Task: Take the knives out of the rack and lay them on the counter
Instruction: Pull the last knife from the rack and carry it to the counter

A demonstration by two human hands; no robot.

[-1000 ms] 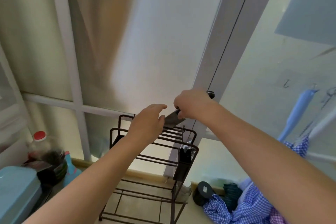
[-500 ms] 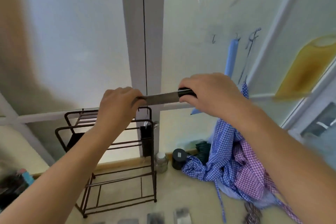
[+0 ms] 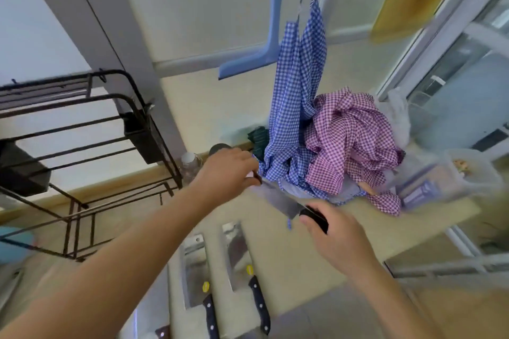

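A knife (image 3: pixel 281 201) with a steel blade and a black handle hangs low over the beige counter (image 3: pixel 316 264). My right hand (image 3: pixel 334 239) grips its handle. My left hand (image 3: pixel 230 170) pinches the blade's far tip. Two cleavers lie side by side on the counter below: the left cleaver (image 3: pixel 197 275) and the right cleaver (image 3: pixel 243 264), both with black riveted handles. The dark wire rack (image 3: pixel 91 146) stands at the left with a black holder box (image 3: pixel 143 135) on its end. Whether any knife is left in the rack is hidden.
Blue and pink checked cloths (image 3: pixel 325 143) hang and pile on the counter just behind the knife. A blue scraper (image 3: pixel 264 36) hangs on the wall. Clear plastic containers (image 3: pixel 446 176) sit at the right. A small bottle (image 3: pixel 190 165) and a dark jar stand by the rack.
The knife has come down and to the right, from rack height to just above the counter. Both hands still hold it. My view has tipped down, showing two cleavers on the counter.
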